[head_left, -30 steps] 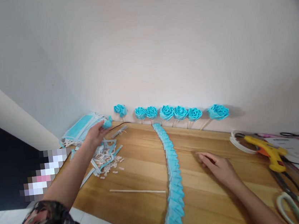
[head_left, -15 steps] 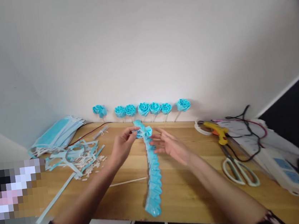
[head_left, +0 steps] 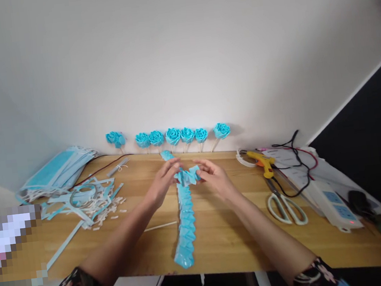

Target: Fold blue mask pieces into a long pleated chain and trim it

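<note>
Between my two hands, above the wooden table, is a short pleated blue strip point(head_left: 190, 176) of thin material. My left hand point(head_left: 163, 182) pinches its left end, and my right hand point(head_left: 213, 179) pinches the right end between thumb and fingers. Under it lies a long pleated blue strip point(head_left: 185, 217), running from near the back of the table to the front edge; its upper part is partly hidden by my hands. A thin white stick point(head_left: 161, 226) rests to the left of the long strip.
Several blue flowers on sticks point(head_left: 173, 136) lean on the wall. To the left are stacked face masks point(head_left: 54, 170), blue and white scraps point(head_left: 100, 197) and a clear ring point(head_left: 82, 195). A yellow glue gun point(head_left: 265, 164), scissors point(head_left: 285, 205) and a power strip point(head_left: 337, 206) lie right, with cables.
My right hand, spread half a second ago, has closed on the right end of the short strip, which is now stretched out between both hands. The whole view has shifted slightly.
</note>
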A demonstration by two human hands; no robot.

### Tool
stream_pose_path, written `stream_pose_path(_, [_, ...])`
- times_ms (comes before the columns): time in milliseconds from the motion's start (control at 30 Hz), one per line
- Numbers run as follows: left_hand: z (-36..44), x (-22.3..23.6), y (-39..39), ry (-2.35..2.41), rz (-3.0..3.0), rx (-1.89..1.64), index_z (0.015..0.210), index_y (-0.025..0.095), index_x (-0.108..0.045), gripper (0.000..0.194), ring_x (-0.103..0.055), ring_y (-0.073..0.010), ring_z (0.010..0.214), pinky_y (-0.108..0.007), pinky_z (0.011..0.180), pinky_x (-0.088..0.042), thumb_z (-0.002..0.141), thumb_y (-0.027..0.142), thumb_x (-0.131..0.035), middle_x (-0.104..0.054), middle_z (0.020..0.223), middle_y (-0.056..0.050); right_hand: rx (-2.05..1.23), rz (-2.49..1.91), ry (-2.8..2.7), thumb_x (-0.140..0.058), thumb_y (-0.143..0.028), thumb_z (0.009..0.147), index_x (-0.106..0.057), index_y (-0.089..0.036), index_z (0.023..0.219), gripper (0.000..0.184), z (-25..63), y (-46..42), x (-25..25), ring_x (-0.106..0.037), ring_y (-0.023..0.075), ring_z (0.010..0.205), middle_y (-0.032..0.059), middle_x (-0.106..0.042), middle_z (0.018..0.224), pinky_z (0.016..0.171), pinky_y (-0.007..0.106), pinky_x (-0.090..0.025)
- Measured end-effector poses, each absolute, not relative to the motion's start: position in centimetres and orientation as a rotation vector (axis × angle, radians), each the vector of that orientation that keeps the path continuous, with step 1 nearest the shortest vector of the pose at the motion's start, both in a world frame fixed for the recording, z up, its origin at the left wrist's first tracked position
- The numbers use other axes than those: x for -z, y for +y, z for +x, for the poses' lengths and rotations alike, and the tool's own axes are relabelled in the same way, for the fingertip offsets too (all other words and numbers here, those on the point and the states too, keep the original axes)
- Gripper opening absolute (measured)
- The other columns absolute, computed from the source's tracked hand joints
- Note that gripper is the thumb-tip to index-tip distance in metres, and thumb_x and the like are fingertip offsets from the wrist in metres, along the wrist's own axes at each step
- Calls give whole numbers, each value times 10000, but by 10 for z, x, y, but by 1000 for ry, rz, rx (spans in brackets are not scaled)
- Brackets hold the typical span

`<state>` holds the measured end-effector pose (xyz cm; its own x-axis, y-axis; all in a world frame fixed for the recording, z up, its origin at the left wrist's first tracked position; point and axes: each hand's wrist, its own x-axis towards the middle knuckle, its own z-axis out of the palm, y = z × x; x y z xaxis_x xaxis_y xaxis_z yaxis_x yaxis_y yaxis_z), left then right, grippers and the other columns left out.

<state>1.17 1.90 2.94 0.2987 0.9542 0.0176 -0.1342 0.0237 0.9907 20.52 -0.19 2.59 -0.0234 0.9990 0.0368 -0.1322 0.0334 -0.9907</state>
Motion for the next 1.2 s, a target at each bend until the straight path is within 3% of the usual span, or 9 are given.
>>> stream_pose_path(133, [19, -28, 31, 794, 1309, -905, 1222, 188, -603, 552, -650, -206, 924, -295, 785, -480, 738, 376, -789, -700, 1027, -82, -1178, -1074, -1303, -721, -372, 746, -665, -200, 1180, 470, 210, 5, -27, -589, 116, 683, -17, -656, 801, 640, 260, -506])
stream_pose_path(300, [27, -22, 34, 768, 1330, -910, 1039, 145, -641, 414, -624, -158, 734, -264, 682, -452, 708, 340, -795, -673, 804, -31, -1200, -1090, -1248, -714, -448, 785, -639, -215, 1257, 531, 215, 8, -27, -613, 135, 696, 6, -703, 830, 678, 282, -520])
stream_pose_path(433, [28, -16, 32, 798, 1262, -1052, 1054, 151, -614, 411, -616, -142, 733, -254, 689, -457, 725, 344, -768, -663, 810, -11, -1325, -1031, -1113, -670, -542, 815, -601, -251, 1329, 594, 216, 5, -16, -678, 204, 880, 69, -741, 1040, 749, 330, -551])
stream_pose_path(600, [27, -10, 29, 798, 1292, -1052, 1092, 163, -603, 411, -636, -154, 768, -257, 701, -466, 747, 336, -745, -668, 830, -13, -1386, -1044, -1123, -704, -516, 798, -654, -241, 1274, 552, 216, 1, 2, -664, 219, 964, 73, -726, 1104, 776, 323, -544])
stream_pose_path(933, [30, -5, 22, 761, 1369, -969, 1147, 174, -606, 435, -604, -138, 737, -245, 671, -441, 749, 301, -729, -648, 816, -9, -1188, -1119, -1146, -747, -380, 717, -665, -230, 1195, 508, 210, -1, 8, -577, 147, 729, -9, -635, 801, 730, 299, -496])
stream_pose_path(1067, [28, -3, 24, 776, 1350, -963, 1205, 182, -572, 497, -574, -119, 665, -231, 594, -417, 747, 300, -723, -633, 813, 2, -1105, -1164, -1165, -694, -399, 741, -643, -225, 1206, 499, 221, 4, 8, -580, 154, 727, 8, -668, 844, 708, 301, -496])
stream_pose_path(1200, [28, -3, 25, 787, 1300, -986, 1202, 165, -554, 498, -562, -117, 673, -233, 607, -419, 764, 336, -719, -624, 800, 1, -825, -1419, -1451, -631, -401, 782, -712, -222, 999, 293, 246, 13, 12, -637, 226, 815, 63, -729, 896, 817, 399, -503])
